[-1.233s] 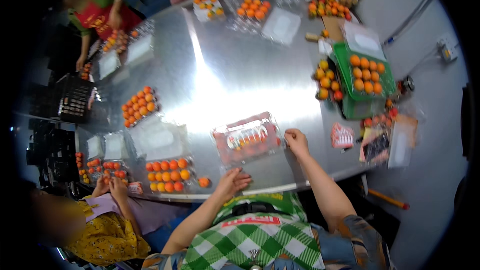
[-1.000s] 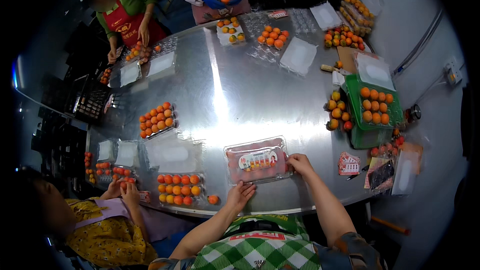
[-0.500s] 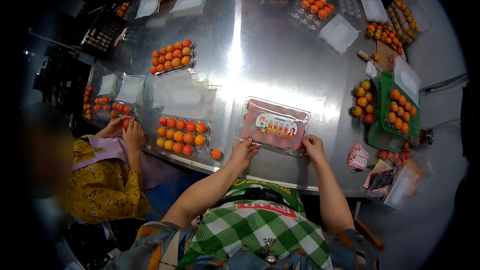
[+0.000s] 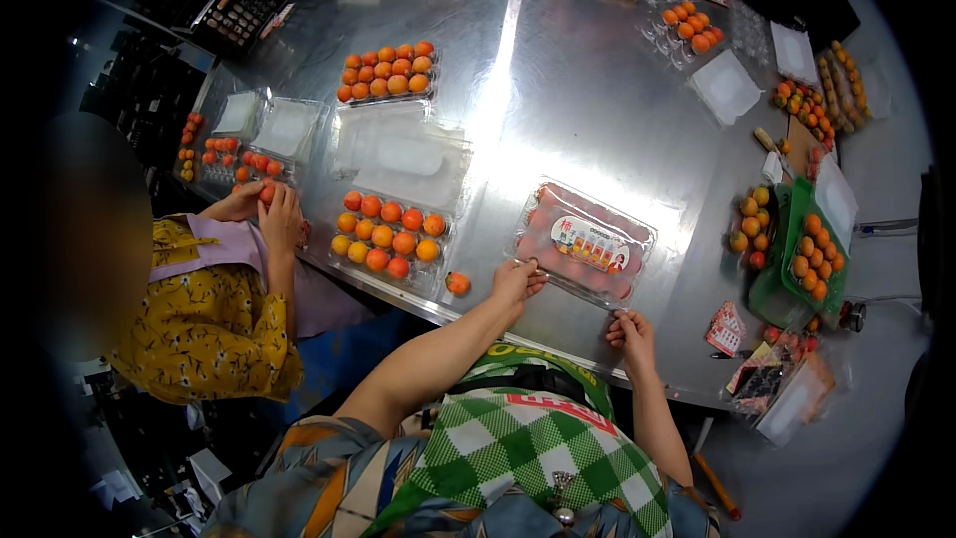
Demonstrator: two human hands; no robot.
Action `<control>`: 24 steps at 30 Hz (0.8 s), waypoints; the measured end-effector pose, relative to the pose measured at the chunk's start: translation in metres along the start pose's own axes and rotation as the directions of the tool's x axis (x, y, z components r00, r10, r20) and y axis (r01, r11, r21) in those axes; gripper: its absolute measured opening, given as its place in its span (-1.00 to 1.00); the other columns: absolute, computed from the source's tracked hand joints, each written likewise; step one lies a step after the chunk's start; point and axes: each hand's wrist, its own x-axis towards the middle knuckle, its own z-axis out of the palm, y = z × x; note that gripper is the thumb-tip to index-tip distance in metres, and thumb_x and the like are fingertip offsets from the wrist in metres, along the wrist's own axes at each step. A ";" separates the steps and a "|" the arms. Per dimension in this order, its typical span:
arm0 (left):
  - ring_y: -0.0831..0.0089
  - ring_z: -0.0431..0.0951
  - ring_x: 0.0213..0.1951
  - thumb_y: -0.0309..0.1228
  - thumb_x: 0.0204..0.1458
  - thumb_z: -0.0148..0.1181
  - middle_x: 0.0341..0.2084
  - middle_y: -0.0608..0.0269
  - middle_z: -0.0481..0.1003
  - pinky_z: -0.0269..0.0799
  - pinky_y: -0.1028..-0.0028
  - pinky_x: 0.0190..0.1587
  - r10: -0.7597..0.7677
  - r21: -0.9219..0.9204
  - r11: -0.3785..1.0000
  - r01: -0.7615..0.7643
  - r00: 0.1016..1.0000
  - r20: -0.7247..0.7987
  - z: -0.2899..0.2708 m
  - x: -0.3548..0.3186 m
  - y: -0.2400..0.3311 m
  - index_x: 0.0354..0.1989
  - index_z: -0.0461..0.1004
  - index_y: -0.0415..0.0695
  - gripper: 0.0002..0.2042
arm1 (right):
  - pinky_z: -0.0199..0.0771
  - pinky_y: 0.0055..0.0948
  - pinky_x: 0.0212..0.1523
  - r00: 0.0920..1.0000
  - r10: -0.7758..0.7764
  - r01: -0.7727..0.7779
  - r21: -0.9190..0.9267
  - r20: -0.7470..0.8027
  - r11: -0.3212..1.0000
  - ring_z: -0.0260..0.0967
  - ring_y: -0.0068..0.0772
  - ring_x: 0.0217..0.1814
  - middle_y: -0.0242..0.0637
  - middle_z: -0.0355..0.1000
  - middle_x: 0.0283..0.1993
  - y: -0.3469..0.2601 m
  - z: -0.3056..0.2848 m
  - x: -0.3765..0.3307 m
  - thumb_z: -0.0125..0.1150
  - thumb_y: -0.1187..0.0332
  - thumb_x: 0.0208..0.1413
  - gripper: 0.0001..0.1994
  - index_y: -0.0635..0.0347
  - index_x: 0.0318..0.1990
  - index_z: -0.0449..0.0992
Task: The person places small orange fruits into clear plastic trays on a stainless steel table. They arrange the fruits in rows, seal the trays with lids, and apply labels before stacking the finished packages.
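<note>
Your left hand (image 4: 516, 282) rests on the near left corner of the closed clear fruit pack (image 4: 586, 244), its fingers (image 4: 535, 278) curled loosely and pressing the rim rather than wrapping round it. Your right hand (image 4: 630, 330) sits at the near right edge of the same pack, fingertips pinched on the plastic lip. The pack lies flat on the shiny metal bench (image 4: 558, 90), just in front of you, with a printed label across its lid and reddish fruit showing through.

Just left of your left hand lies a loose orange fruit (image 4: 457, 283), apart from the pack. Beyond it stands an open tray of orange fruit (image 4: 389, 230), and behind that some empty clear trays (image 4: 403, 151). To your right a green crate (image 4: 803, 257) holds more fruit. At the bench's left edge another person's hands (image 4: 271, 213) work at a small tray of red fruit (image 4: 237, 161).
</note>
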 end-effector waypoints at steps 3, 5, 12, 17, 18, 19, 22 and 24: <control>0.35 0.52 -0.34 -0.40 0.08 0.08 -0.42 0.17 0.45 0.45 0.45 -0.30 -0.004 0.003 1.000 0.004 1.000 0.013 0.001 -0.003 0.002 -0.31 0.31 -0.18 -0.87 | 0.29 -0.68 -0.54 1.000 -0.001 0.000 -0.019 -0.005 1.000 0.34 -0.63 -0.55 -0.42 0.39 -0.50 -0.001 0.002 0.001 -0.03 0.33 0.18 -0.84 0.20 -0.23 0.44; 0.35 0.52 -0.33 -0.40 0.08 0.08 -0.42 0.17 0.45 0.44 0.46 -0.29 -0.006 0.013 1.000 0.006 1.000 0.008 0.003 -0.008 0.005 -0.31 0.31 -0.18 -0.87 | 0.30 -0.68 -0.53 1.000 -0.012 0.013 -0.046 0.018 0.999 0.34 -0.64 -0.54 -0.42 0.39 -0.50 0.000 0.006 -0.001 -0.02 0.34 0.17 -0.84 0.20 -0.22 0.44; 0.35 0.51 -0.31 -0.38 0.08 0.08 -0.41 0.18 0.45 0.43 0.45 -0.27 -0.003 0.030 1.000 0.002 0.999 0.038 0.001 -0.006 0.003 -0.30 0.31 -0.18 -0.85 | 0.32 -0.67 -0.49 0.995 -0.030 0.038 -0.080 0.095 0.996 0.34 -0.64 -0.51 -0.39 0.41 -0.45 0.012 0.015 -0.002 0.00 0.35 0.16 -0.85 0.18 -0.22 0.45; 0.35 0.52 -0.31 -0.31 0.08 0.08 -0.40 0.17 0.46 0.42 0.46 -0.28 -0.003 0.087 0.996 -0.002 0.999 0.053 -0.003 -0.003 0.002 -0.30 0.34 -0.18 -0.81 | 0.36 -0.62 -0.47 0.987 0.058 -0.065 0.039 0.150 0.997 0.38 -0.55 -0.48 -0.32 0.43 -0.41 0.017 0.027 -0.001 0.02 0.32 0.15 -0.82 0.20 -0.19 0.43; 0.34 0.52 -0.31 -0.29 0.09 0.08 -0.39 0.17 0.47 0.41 0.46 -0.28 -0.008 0.105 0.994 0.000 0.997 0.072 -0.004 -0.003 0.003 -0.30 0.35 -0.18 -0.80 | 0.37 -0.60 -0.46 0.982 0.089 -0.106 0.096 0.168 0.990 0.39 -0.53 -0.47 -0.30 0.44 -0.40 0.016 0.031 -0.001 0.03 0.31 0.15 -0.81 0.20 -0.18 0.43; 0.34 0.52 -0.32 -0.27 0.09 0.08 -0.40 0.18 0.47 0.41 0.46 -0.28 -0.035 0.121 0.992 0.024 0.995 0.092 -0.007 -0.003 0.004 -0.29 0.36 -0.18 -0.79 | 0.38 -0.56 -0.45 0.976 0.107 -0.144 0.193 0.189 0.971 0.39 -0.49 -0.46 -0.28 0.44 -0.39 0.014 0.037 -0.001 0.02 0.29 0.15 -0.80 0.20 -0.16 0.42; 0.36 0.52 -0.32 -0.22 0.10 0.07 -0.40 0.20 0.48 0.41 0.47 -0.28 -0.112 0.205 0.976 0.078 0.980 0.162 -0.017 -0.011 0.007 -0.26 0.39 -0.17 -0.76 | 0.41 -0.46 -0.40 0.957 0.137 -0.244 0.445 0.257 0.862 0.41 -0.39 -0.41 -0.22 0.45 -0.37 0.008 0.056 0.000 0.01 0.25 0.15 -0.76 0.20 -0.13 0.39; 0.39 0.52 -0.33 -0.20 0.10 0.06 -0.40 0.22 0.48 0.41 0.48 -0.28 -0.155 0.306 0.948 0.083 0.963 0.220 -0.028 -0.017 0.010 -0.25 0.42 -0.17 -0.74 | 0.42 -0.40 -0.37 0.945 0.136 -0.290 0.570 0.297 0.769 0.41 -0.34 -0.39 -0.19 0.45 -0.36 0.009 0.069 0.009 0.00 0.24 0.16 -0.76 0.19 -0.13 0.38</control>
